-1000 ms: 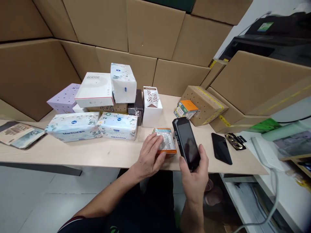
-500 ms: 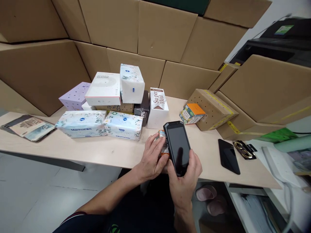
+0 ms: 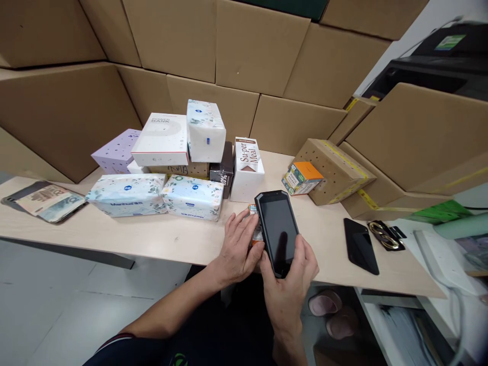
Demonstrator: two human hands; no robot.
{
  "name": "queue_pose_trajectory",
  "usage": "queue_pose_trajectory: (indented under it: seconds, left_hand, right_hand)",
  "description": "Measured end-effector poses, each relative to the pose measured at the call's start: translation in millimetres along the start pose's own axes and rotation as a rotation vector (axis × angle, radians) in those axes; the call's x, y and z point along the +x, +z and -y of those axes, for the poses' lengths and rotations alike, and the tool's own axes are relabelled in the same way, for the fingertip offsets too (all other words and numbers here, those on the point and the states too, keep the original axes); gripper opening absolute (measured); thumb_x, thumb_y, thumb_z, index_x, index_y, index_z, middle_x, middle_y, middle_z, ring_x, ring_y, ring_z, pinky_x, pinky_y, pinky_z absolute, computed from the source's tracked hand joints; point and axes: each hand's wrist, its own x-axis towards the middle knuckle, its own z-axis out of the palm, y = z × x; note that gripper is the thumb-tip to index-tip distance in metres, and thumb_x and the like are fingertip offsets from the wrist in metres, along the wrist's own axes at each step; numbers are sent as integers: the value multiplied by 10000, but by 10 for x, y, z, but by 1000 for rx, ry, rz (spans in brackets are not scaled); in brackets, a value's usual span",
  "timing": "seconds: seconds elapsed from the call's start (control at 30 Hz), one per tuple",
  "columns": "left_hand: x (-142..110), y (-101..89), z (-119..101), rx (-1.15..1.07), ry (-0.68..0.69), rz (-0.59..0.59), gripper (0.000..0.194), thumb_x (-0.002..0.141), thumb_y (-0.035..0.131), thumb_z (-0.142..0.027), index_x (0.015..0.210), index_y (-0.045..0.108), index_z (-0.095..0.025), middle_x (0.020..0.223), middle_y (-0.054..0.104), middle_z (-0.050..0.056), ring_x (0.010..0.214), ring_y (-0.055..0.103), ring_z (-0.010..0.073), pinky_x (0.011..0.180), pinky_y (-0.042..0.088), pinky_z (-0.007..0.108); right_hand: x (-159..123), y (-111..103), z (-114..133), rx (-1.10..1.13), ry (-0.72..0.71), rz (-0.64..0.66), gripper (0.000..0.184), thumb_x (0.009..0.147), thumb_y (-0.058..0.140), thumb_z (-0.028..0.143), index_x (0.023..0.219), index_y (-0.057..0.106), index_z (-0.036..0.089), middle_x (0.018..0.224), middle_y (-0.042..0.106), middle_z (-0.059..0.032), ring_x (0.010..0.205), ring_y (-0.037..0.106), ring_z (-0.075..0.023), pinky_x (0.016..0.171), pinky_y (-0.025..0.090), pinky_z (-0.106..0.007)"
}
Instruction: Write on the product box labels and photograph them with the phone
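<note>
My right hand (image 3: 287, 290) grips a black rugged smartphone (image 3: 279, 229) by its lower edges, thumb on one side and fingers on the other. Its screen is dark and carries a finger-shaped reflection. My left hand (image 3: 241, 244) is closed around a small orange-and-white box (image 3: 257, 235), fingers along its left side and thumb at its near end. The phone hides much of that box. Just beyond the phone stands a white "Super Meal" box (image 3: 247, 173). A similar small orange box (image 3: 302, 178) leans against a perforated cardboard box (image 3: 335, 173) at the right.
Tissue packs (image 3: 127, 195) lie at the left, before a stacked power bank box (image 3: 162, 140), an upright tissue pack (image 3: 206, 132) and a purple box (image 3: 116, 152). Banknotes (image 3: 46, 201) are at far left. Another dark phone (image 3: 360, 245) is at right. Cardboard walls (image 3: 213, 101) enclose the back.
</note>
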Motion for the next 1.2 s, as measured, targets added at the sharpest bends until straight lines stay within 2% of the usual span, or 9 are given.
queue_pose_trajectory:
  seconds: [0.5, 0.83, 1.2]
  left_hand:
    - [27, 7, -11, 116, 22, -41, 597, 989, 433, -306, 1543, 296, -130, 1360, 612, 184, 1406, 450, 302, 1173, 286, 526]
    - [22, 3, -19, 155, -19, -8, 578, 988, 424, -333, 1524, 340, -133, 1351, 625, 169, 1395, 448, 307, 1175, 253, 515]
    - [27, -11, -20, 147, -32, -1, 598, 996, 424, -359, 1534, 311, -124, 1371, 609, 165, 1376, 447, 309, 1165, 259, 515]
  right_hand:
    - [34, -26, 16, -25, -28, 18, 776, 894, 642, 455, 1544, 319, 182, 1411, 448, -242, 1301, 444, -368, 1029, 422, -610]
    - [34, -18, 21, -41, -12, 22, 791, 903, 615, 484, 1552, 290, 169, 1412, 442, -247, 1301, 432, -373, 1030, 408, -608]
    - [38, -12, 4, -41, -13, 25, 801, 901, 616, 483, 1559, 285, 166, 1423, 451, -254, 1320, 432, -390, 1026, 400, -624]
